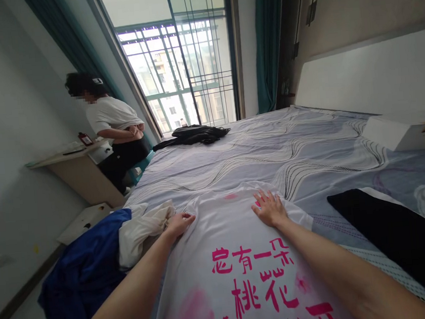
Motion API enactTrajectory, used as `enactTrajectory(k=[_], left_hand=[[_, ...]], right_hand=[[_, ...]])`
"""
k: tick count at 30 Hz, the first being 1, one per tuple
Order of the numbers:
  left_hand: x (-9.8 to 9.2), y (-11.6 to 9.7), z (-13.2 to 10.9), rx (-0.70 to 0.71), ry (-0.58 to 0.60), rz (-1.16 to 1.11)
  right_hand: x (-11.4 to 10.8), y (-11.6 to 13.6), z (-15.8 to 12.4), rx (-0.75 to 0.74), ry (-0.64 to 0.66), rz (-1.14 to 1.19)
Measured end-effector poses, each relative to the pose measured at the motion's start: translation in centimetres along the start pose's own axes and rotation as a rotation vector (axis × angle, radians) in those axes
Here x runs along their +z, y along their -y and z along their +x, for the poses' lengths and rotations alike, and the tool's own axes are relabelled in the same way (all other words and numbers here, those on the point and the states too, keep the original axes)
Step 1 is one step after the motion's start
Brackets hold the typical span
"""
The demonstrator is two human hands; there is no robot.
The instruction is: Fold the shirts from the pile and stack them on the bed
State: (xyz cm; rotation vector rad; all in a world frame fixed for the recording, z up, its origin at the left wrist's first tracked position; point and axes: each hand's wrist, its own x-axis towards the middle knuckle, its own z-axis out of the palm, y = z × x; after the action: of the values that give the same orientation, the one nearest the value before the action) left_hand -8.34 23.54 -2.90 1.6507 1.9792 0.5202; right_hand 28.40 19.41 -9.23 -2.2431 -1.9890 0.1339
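"Fingers (pixel 265 202) first, please: how do they stand?"

"The right hand (pixel 272 210) lies palm down on the shirt (pixel 218 228), its fingers spread apart. The left hand (pixel 181 225) is at the shirt's left edge, fingers bent close together; I cannot tell whether cloth is pinched between them."

"And where is the shirt?"

"Spread on the bed (pixel 249 158), in front of the wearer, neck end away. It is white, with large pink Chinese characters and pink blotches."

"What lies around it?"

"To the left, just beside the left hand, a crumpled white cloth (pixel 134 243), then a blue one (pixel 91 259). To the right, apart from the shirt, a black cloth (pixel 386 233)."

"Farther out?"

"Dark clothes (pixel 195 134) at the bed's far edge. Beyond, on the left, a person (pixel 113 112) in a white top, hands behind the waist, near a desk (pixel 62 160) bearing a bottle (pixel 85 139). Behind the bed, a barred window (pixel 175 73) between teal curtains (pixel 271 45)"
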Motion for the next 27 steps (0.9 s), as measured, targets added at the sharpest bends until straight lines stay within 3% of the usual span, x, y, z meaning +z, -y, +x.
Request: enactTrajectory(k=[3,5,11,14,17,21,23,24,27], left_hand=[[1.0,-1.7,-0.5,-0.005,0.002,0.023],[0.5,-2.2,-0.5,-0.027,-0.045,0.057],[-6.1,-1.5,-0.9,0.015,-0.318,0.319],[-7.3,-2.2,-1.4,0.156,-0.405,0.453],[-4.4,-3.7,-1.5,0.352,-0.367,0.516],[3.2,-4.9,-1.4,0.620,-0.031,0.550],[6.4,-5.1,-1.1,0.609,0.057,0.538],[7.5,-5.1,-0.7,0.560,0.047,0.518],[8.6,-4.9,1.0,0.360,-0.132,0.449]], right_hand=[[0.0,0.0,0.0,-0.009,-0.007,0.009],[0.0,-0.1,-0.1,-0.012,-0.002,0.011],[0.1,0.0,0.0,-0.003,-0.007,0.007],[0.0,0.1,-0.1,0.000,-0.012,0.016],[-0.2,0.2,-0.2,-0.002,-0.007,0.027],[-0.4,0.2,-0.3,0.007,-0.013,0.031],[-0.3,0.1,-0.1,0.012,-0.006,0.033],[-0.4,0.1,0.2,0.012,0.004,0.034],[-0.5,0.1,1.8,0.060,0.007,0.025]])
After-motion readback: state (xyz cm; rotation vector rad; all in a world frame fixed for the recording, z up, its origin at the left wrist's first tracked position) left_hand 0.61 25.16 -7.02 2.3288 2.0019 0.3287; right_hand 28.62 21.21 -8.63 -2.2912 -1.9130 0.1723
